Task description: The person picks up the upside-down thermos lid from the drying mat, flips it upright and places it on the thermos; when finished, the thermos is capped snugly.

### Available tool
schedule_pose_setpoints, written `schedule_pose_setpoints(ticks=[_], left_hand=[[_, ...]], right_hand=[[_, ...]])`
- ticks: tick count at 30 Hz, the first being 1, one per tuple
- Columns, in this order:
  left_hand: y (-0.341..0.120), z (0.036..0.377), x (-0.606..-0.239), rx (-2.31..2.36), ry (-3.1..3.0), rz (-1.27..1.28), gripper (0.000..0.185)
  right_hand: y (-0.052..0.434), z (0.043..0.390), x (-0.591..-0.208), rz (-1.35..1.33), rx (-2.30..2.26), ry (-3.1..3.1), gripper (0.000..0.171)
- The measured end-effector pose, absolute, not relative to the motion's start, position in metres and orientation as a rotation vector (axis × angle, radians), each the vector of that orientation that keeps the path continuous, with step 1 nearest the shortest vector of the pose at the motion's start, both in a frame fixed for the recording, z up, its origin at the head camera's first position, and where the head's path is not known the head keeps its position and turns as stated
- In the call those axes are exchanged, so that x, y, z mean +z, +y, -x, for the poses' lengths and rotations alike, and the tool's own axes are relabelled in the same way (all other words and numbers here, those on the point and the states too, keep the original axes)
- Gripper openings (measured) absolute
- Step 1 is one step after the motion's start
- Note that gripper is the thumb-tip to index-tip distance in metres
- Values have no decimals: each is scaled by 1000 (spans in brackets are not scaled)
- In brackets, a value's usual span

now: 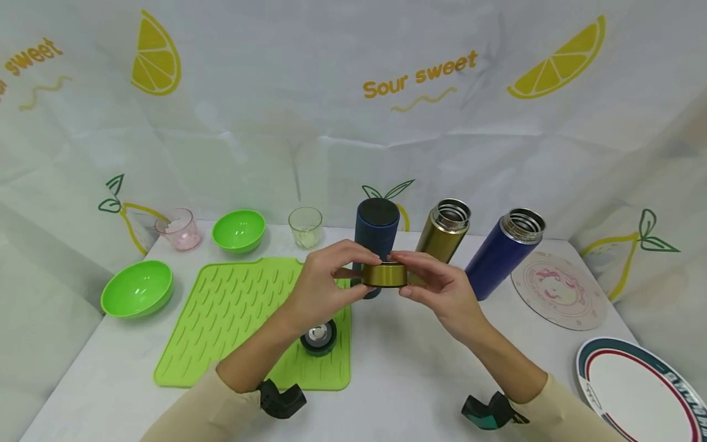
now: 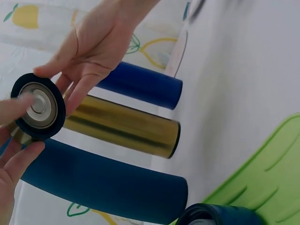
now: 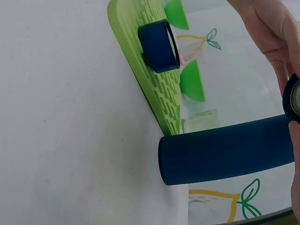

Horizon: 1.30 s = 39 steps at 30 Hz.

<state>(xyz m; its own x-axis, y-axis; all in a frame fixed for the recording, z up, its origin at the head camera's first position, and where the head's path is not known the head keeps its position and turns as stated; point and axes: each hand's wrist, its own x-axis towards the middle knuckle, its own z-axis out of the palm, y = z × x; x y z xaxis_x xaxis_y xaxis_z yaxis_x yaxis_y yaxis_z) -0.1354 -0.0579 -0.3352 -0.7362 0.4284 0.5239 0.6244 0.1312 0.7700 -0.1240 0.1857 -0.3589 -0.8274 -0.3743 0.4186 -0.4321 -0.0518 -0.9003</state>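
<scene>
Far left, near the table edge: a large green bowl (image 1: 137, 288), with a pink cup (image 1: 179, 229), a smaller green bowl (image 1: 239, 231) and a clear glass (image 1: 305, 226) along the back. Bare white table (image 1: 409, 368) in front, between the two forearms. Green ribbed mat (image 1: 237, 319) left of centre, carrying a dark blue lid (image 1: 318, 337) near its right edge, under the left wrist.

Above the mat's right edge: left hand (image 1: 320, 285), fingers curled, pinching the left side of the gold lid (image 1: 384, 275). Lid held level in the air, in front of the capped dark blue flask (image 1: 375, 236), its dark underside with metal centre showing in the left wrist view. Right hand (image 1: 442, 288) pinching the lid's right side, thumb below, fingers over the top.

Behind and to the right: open gold flask (image 1: 444, 233), open blue flask (image 1: 499, 252), then a round pink-patterned mat (image 1: 558, 291) and a rimmed plate (image 1: 641, 387) at the right corner.
</scene>
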Motion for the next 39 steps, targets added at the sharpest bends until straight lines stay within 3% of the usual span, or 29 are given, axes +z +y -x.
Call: schedule_pose_setpoints(ticks=[7, 16, 28, 39], left_hand=[[-55, 134, -333, -1805, -2302, 922, 49], [-56, 134, -328, -1854, -2387, 850, 39], [-52, 136, -336, -1604, -2276, 1086, 40], [-53, 131, -335, -1478, -2295, 1080, 37]], right_hand=[[188, 123, -358, -915, 2025, -2051, 45], [189, 121, -355, -946, 2027, -2104, 45], [192, 122, -361, -944, 1951, -2057, 42], [191, 118, -356, -953, 1881, -2102, 42]])
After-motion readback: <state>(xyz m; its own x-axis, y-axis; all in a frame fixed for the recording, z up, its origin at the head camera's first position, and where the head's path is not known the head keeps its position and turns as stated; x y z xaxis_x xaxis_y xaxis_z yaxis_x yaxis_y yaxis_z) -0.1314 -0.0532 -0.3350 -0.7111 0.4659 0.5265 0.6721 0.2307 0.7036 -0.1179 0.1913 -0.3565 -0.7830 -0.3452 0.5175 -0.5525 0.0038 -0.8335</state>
